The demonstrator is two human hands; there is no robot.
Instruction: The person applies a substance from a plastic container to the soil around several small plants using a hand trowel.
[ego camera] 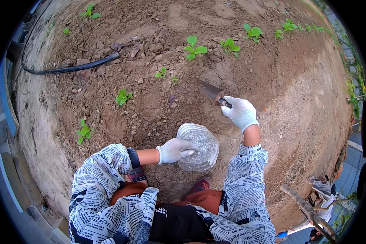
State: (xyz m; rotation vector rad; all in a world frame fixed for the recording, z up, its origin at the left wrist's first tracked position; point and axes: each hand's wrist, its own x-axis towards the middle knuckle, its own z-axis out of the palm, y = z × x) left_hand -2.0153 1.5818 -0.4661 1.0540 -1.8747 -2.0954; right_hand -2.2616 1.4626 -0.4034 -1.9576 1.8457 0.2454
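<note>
My left hand, in a white knit glove, grips the near-left rim of a clear plastic tub. Pale grey granules fill the tub, which is above the soil between my feet and the seedlings. My right hand, gloved the same way, is closed around the dark handle of a garden trowel. The trowel's pointed metal blade slants toward the upper left, its tip at the soil. Beyond the blade stands a leafy green seedling. Whether the tip is in the soil, I cannot tell.
More seedlings run toward the upper right; smaller ones are scattered at left. A black hose ends among clods and dry leaves. At lower right a bare branch lies near some cloth. My shoe is below the tub.
</note>
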